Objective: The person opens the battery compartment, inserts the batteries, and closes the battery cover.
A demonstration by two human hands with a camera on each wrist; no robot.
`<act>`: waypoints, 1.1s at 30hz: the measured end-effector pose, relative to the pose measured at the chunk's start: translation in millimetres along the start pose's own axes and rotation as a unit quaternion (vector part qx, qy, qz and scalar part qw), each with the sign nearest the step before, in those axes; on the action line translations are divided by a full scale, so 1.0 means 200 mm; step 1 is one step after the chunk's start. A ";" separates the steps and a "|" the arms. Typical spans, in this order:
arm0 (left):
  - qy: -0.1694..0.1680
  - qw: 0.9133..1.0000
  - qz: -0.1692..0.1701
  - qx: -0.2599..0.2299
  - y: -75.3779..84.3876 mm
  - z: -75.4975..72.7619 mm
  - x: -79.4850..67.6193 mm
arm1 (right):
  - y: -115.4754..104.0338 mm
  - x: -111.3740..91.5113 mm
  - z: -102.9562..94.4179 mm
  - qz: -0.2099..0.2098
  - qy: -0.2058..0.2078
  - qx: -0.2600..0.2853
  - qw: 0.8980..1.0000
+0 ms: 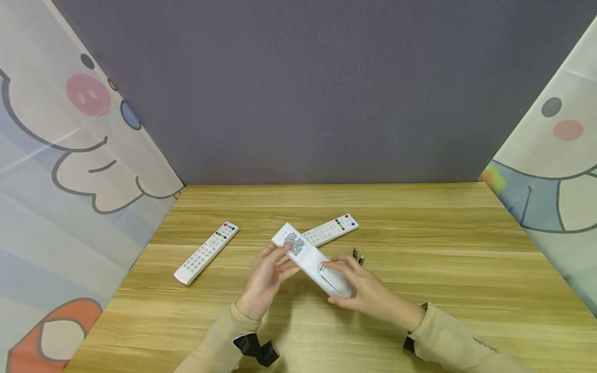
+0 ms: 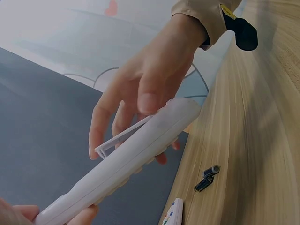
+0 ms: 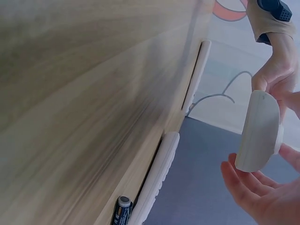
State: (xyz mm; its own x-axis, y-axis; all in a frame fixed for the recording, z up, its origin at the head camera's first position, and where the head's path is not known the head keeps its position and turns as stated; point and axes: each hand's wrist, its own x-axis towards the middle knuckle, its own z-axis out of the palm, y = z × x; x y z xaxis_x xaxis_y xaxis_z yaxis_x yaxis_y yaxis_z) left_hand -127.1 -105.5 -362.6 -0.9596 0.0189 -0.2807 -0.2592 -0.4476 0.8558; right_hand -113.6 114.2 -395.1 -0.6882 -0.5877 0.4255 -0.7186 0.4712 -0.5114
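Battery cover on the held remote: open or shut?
Partly open: in the left wrist view, the battery cover slants up off the back of the remote, with a gap under its raised end.

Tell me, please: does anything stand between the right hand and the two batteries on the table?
Nothing visible stands between them: the batteries lie just beyond the right hand, which grips the face-down remote.

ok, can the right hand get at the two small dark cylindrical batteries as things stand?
Probably yes: the batteries lie on the wood-grain table just beyond the right hand, nothing seen lying on them. But that hand grips the long white plastic remote, so it would likely have to let go first.
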 end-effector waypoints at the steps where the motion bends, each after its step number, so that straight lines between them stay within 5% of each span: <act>1: 0.001 1.000 0.000 0.000 0.00 0.00 0.00 | 0.00 0.00 0.00 -0.005 -0.002 -0.003 1.000; 12: 0.015 1.000 -0.001 0.002 0.00 0.00 0.00 | 0.03 -0.04 0.03 -0.079 0.000 -0.059 0.995; 33: 0.004 1.000 -0.002 0.000 0.00 -0.01 0.00 | 0.02 -0.05 0.03 -0.128 0.038 -0.095 0.986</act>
State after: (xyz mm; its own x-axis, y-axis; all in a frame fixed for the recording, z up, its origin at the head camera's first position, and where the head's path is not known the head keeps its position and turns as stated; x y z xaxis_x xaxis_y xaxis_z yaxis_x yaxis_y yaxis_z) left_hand -126.4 -107.3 -362.4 -0.9576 0.0127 -0.2877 -0.2628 -0.4470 0.8551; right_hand -109.7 118.7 -406.1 -0.4813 -0.6566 0.5807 -0.8711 0.4319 -0.2337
